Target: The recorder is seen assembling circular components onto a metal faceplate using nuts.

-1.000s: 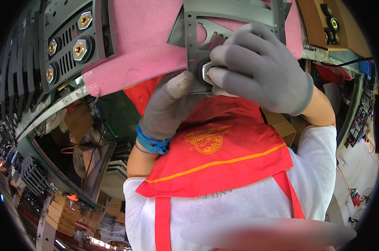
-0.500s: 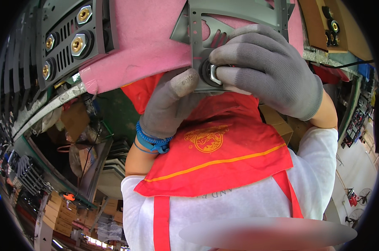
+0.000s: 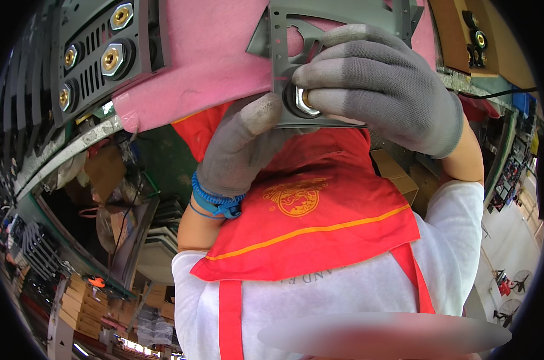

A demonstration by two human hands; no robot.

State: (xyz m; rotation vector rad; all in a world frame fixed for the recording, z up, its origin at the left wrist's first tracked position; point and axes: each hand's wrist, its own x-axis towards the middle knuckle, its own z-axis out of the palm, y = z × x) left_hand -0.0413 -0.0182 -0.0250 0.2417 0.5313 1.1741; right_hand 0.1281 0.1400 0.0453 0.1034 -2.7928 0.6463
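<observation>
Pinching a silver hex nut [image 3: 303,104], probably: grey-gloved right hand [image 3: 380,90]. Grey-gloved left hand [image 3: 239,139] clamps the grey metal panel [image 3: 280,63], upper-centre round hole [image 3: 295,41] bare.

we find the gray panel [image 3: 281,63] cropped at top center, partly hiding the left hand [image 3: 236,147]; the right hand [image 3: 392,90] partly covers 1 hex nut [image 3: 302,107].

A pink-covered bench [image 3: 218,57] bears a slotted panel [image 3: 94,60] at left, a second panel [image 3: 281,63] and a cardboard box [image 3: 507,36].
</observation>
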